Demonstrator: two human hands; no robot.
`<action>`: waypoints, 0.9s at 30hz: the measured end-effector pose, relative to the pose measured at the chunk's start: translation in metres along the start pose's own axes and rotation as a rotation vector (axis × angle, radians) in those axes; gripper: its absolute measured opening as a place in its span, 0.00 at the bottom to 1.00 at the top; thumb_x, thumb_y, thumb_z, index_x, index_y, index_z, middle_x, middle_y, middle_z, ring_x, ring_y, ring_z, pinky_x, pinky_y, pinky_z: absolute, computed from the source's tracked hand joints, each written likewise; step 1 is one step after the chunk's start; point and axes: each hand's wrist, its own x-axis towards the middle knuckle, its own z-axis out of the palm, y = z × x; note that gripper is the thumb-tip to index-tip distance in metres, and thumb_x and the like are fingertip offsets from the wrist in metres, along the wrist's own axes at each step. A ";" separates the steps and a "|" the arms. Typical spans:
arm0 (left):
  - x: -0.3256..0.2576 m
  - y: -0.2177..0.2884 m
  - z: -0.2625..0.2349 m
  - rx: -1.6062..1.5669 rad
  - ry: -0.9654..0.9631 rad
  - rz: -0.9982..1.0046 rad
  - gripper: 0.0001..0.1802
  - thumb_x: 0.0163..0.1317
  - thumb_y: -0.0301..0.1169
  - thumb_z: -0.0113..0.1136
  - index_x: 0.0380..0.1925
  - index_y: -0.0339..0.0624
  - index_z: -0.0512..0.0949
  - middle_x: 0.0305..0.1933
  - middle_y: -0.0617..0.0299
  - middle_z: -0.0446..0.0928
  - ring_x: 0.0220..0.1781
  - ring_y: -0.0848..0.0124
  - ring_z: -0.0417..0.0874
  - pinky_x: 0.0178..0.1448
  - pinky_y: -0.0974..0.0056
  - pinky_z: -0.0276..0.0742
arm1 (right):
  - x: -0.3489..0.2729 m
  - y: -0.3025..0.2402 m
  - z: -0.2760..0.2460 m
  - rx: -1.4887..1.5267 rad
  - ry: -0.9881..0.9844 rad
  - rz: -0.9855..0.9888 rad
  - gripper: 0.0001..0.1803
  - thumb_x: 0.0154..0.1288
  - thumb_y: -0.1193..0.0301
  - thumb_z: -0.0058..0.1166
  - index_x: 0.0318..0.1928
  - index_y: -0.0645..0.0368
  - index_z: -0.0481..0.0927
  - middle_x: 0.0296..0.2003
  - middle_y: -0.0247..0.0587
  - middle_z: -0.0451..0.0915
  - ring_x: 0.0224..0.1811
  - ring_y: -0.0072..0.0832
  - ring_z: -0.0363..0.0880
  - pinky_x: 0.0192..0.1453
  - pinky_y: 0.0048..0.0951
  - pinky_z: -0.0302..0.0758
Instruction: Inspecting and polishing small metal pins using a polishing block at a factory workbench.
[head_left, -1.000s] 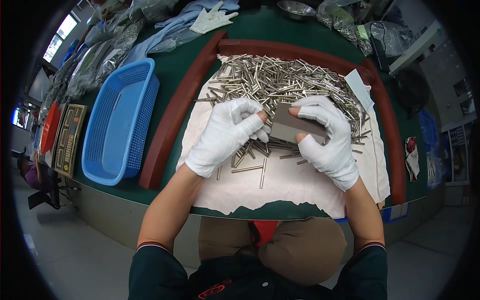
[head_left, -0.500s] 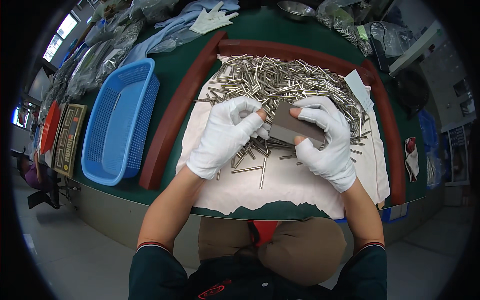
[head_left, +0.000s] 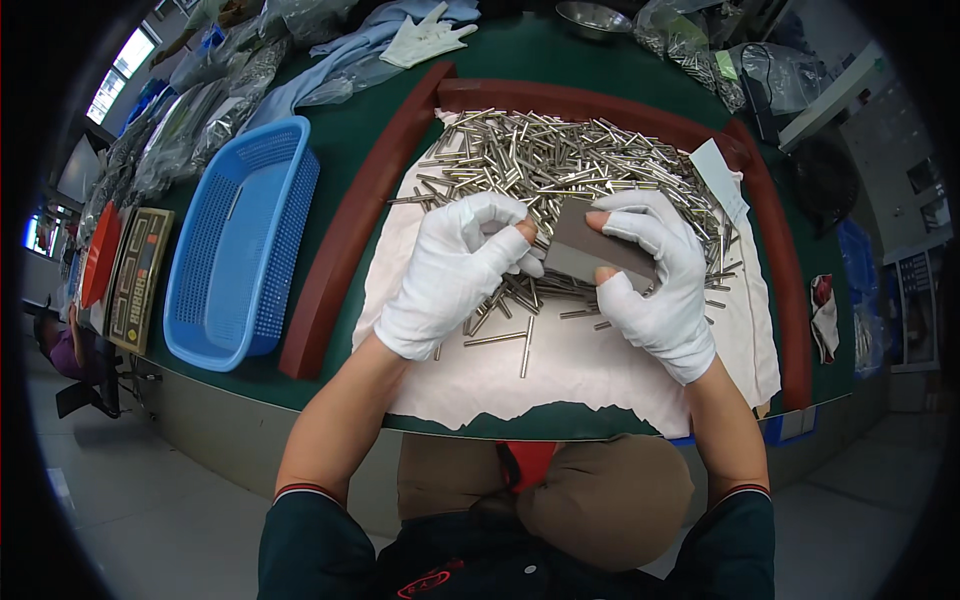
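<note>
A dark grey-brown rectangular block (head_left: 590, 250) is gripped in my right hand (head_left: 655, 265), thumb on its near face and fingers over its top. To the left of the block, my left hand (head_left: 455, 265) is closed in a pinch, the bare thumb tip close to the block's left side. Whatever the pinch holds, if anything, is hidden by the fingers. White gloves with bare fingertips cover both hands. Beneath and beyond them lies a heap of short shiny metal pins (head_left: 530, 150) on a pale cloth (head_left: 590, 385). Two loose pins (head_left: 526, 347) rest nearer to me.
A red-brown wooden frame (head_left: 335, 260) borders the cloth on three sides. On the left stand a blue plastic basket (head_left: 225, 260) and a box with a red tray (head_left: 100, 255). A metal bowl (head_left: 592, 20), a white glove (head_left: 428, 38) and bagged parts line the far side.
The block and my right hand have shifted slightly to the right. My left hand has moved very little and stays pinched.
</note>
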 end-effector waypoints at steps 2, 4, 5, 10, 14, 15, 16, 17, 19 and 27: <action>-0.002 0.003 0.001 -0.021 0.017 -0.016 0.08 0.68 0.30 0.59 0.40 0.35 0.78 0.35 0.60 0.81 0.34 0.73 0.85 0.38 0.72 0.76 | 0.001 0.006 0.002 -0.023 0.054 0.053 0.18 0.43 0.75 0.59 0.41 0.61 0.81 0.41 0.44 0.78 0.41 0.36 0.80 0.45 0.32 0.77; -0.003 0.004 0.001 -0.039 0.042 -0.044 0.09 0.68 0.30 0.59 0.40 0.35 0.78 0.35 0.60 0.81 0.35 0.72 0.85 0.38 0.72 0.76 | 0.000 0.008 0.001 -0.020 0.070 0.055 0.19 0.43 0.75 0.59 0.41 0.61 0.81 0.41 0.44 0.78 0.40 0.36 0.80 0.45 0.32 0.77; -0.002 0.003 0.001 -0.039 0.043 -0.044 0.09 0.68 0.30 0.59 0.40 0.35 0.78 0.35 0.60 0.81 0.35 0.72 0.85 0.38 0.72 0.76 | -0.001 0.008 0.000 -0.014 0.083 0.057 0.19 0.44 0.75 0.59 0.41 0.61 0.81 0.41 0.45 0.78 0.40 0.36 0.80 0.46 0.32 0.77; 0.001 0.002 0.000 -0.015 0.036 -0.040 0.09 0.68 0.30 0.59 0.40 0.34 0.78 0.33 0.60 0.81 0.33 0.72 0.85 0.38 0.72 0.76 | 0.000 0.001 -0.002 0.012 0.052 0.023 0.19 0.42 0.74 0.60 0.41 0.60 0.81 0.42 0.44 0.78 0.41 0.37 0.80 0.46 0.33 0.76; 0.000 0.001 -0.001 0.034 0.031 -0.032 0.09 0.68 0.30 0.59 0.40 0.33 0.78 0.32 0.59 0.81 0.33 0.73 0.84 0.38 0.72 0.76 | -0.001 0.001 0.000 -0.036 -0.021 -0.007 0.20 0.41 0.73 0.60 0.41 0.58 0.82 0.42 0.44 0.78 0.42 0.38 0.79 0.47 0.35 0.75; -0.001 0.002 0.000 0.012 0.026 -0.052 0.09 0.68 0.30 0.59 0.40 0.33 0.78 0.31 0.59 0.81 0.33 0.73 0.84 0.38 0.72 0.76 | -0.001 0.003 0.001 -0.052 -0.019 0.011 0.20 0.40 0.73 0.60 0.41 0.58 0.82 0.42 0.44 0.78 0.42 0.39 0.79 0.47 0.35 0.75; -0.001 0.002 0.001 -0.011 0.021 -0.073 0.10 0.68 0.30 0.59 0.40 0.32 0.78 0.31 0.59 0.81 0.32 0.74 0.83 0.38 0.72 0.75 | 0.000 0.006 0.001 -0.051 0.012 0.050 0.20 0.40 0.73 0.60 0.40 0.59 0.82 0.41 0.43 0.78 0.41 0.38 0.79 0.47 0.35 0.75; 0.000 0.002 0.001 -0.011 0.018 -0.072 0.10 0.68 0.30 0.59 0.40 0.32 0.78 0.31 0.59 0.81 0.32 0.74 0.83 0.38 0.72 0.75 | 0.000 0.005 0.000 -0.054 0.013 0.050 0.20 0.40 0.73 0.60 0.40 0.59 0.82 0.41 0.43 0.78 0.41 0.38 0.79 0.47 0.35 0.75; 0.000 0.004 0.002 0.001 0.010 -0.076 0.10 0.68 0.30 0.59 0.40 0.32 0.78 0.31 0.59 0.81 0.32 0.74 0.83 0.38 0.72 0.75 | 0.001 0.001 -0.005 -0.016 -0.013 -0.008 0.18 0.40 0.73 0.59 0.38 0.60 0.82 0.40 0.42 0.78 0.40 0.38 0.79 0.45 0.34 0.76; -0.001 0.000 0.002 0.005 -0.001 -0.066 0.07 0.68 0.28 0.59 0.41 0.34 0.79 0.34 0.61 0.81 0.32 0.75 0.83 0.38 0.72 0.76 | 0.004 0.002 -0.006 0.004 -0.024 -0.004 0.17 0.41 0.73 0.58 0.37 0.61 0.82 0.39 0.43 0.78 0.39 0.38 0.79 0.45 0.33 0.76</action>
